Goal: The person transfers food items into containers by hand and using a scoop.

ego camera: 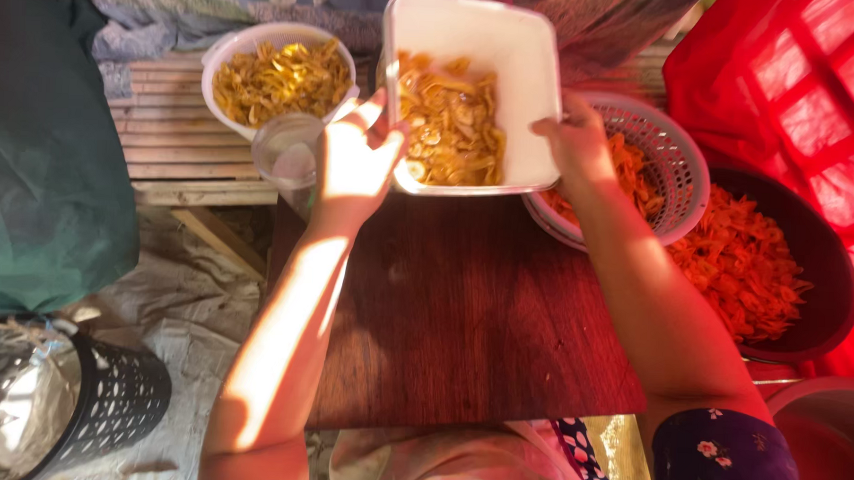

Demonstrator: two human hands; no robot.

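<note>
Wood of a dark reddish board (pixel 462 317), serving as the bench, fills the middle of the view, and the white rectangular tub (pixel 509 63) is held tilted just above its far edge. To the right a wide dark basin (pixel 824 254) of orange chips is seen under red light, with a white perforated basket (pixel 680 164) partly over its rim and just behind the tub. A slatted wooden pallet (pixel 175 146) lies to the far left, carrying a round white bowl (pixel 235 49) of yellow chips, and a small clear cup (pixel 286 150) is seen in front of that bowl. A black perforated bin (pixel 119 400) stands low at the left. The tub is gripped at both sides: the left hand (pixel 354 162) is curled over its near left corner, fingers closed against the wall, and the right hand (pixel 577 141) is closed on its near right edge, thumb on the rim. The fried chips (pixel 450 118) have gathered toward the lower, nearer end. The tub is judged to be thin plastic, light in itself and somewhat flexible, so its walls may bow if squeezed; a hold at the rim, where it is stiffest, is thought best, with both sides supported. The chips are judged light, brittle and likely oily, so they may slide quickly and break if dropped, and oil on the rim could make the grip slippery
</note>
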